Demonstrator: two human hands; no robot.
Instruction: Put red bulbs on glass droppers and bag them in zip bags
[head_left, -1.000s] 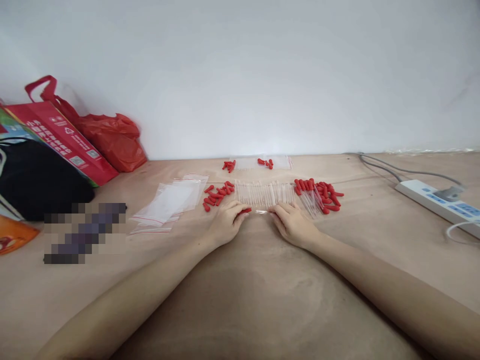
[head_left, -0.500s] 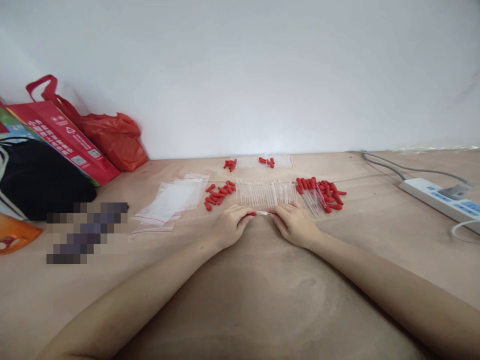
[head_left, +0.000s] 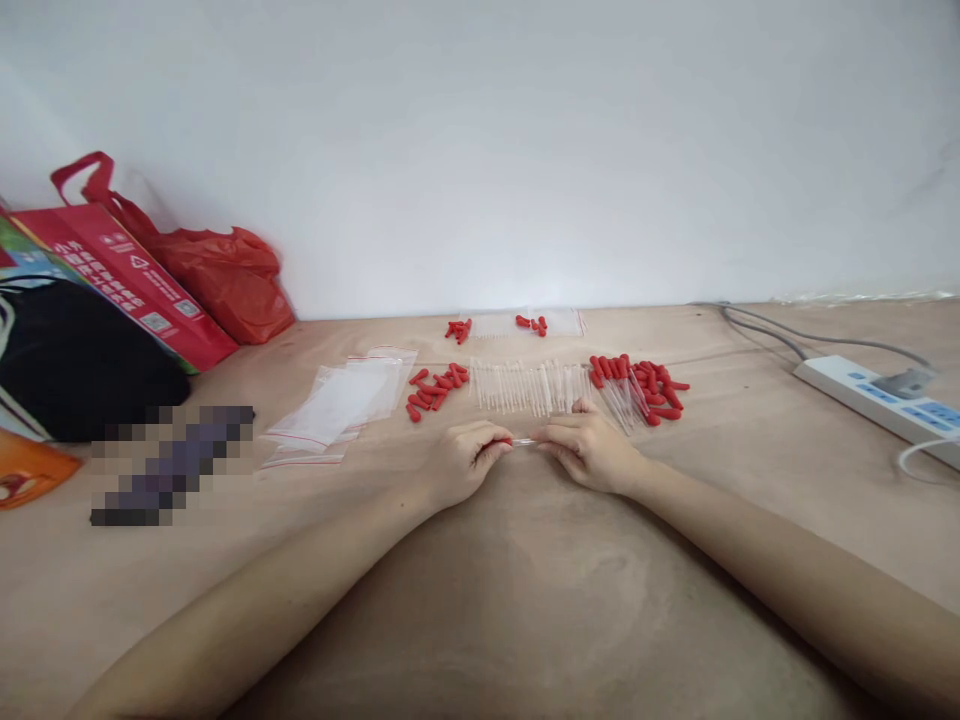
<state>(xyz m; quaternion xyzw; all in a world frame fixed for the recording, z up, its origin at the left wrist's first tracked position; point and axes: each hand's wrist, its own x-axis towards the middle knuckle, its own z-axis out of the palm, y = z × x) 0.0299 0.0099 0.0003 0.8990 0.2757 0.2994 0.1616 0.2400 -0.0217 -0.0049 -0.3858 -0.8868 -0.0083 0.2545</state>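
Observation:
My left hand [head_left: 471, 460] is closed in a pinch around a red rubber dropper bulb [head_left: 508, 442], most of it covered by the fingers. A clear glass dropper tube [head_left: 524, 442] runs from the bulb to my right hand [head_left: 589, 447], whose fingertips grip its other end. Just beyond my hands lies a row of bare glass tubes [head_left: 517, 387]. Loose red bulbs [head_left: 431, 393] are heaped at the row's left. To its right are droppers with bulbs fitted [head_left: 619, 385], beside another heap of red bulbs [head_left: 664, 393].
Zip bags [head_left: 330, 405] lie on the wooden table [head_left: 510, 610] at left, near a pixelated dark object [head_left: 180, 465]. Filled clear bags [head_left: 499, 325] sit by the wall. Shopping bags [head_left: 135, 280] stand far left; a power strip [head_left: 877, 395] with cables is at right.
Both hands have come slightly nearer to me, with the bulb and tube between them. Less of the tube shows between my fingers.

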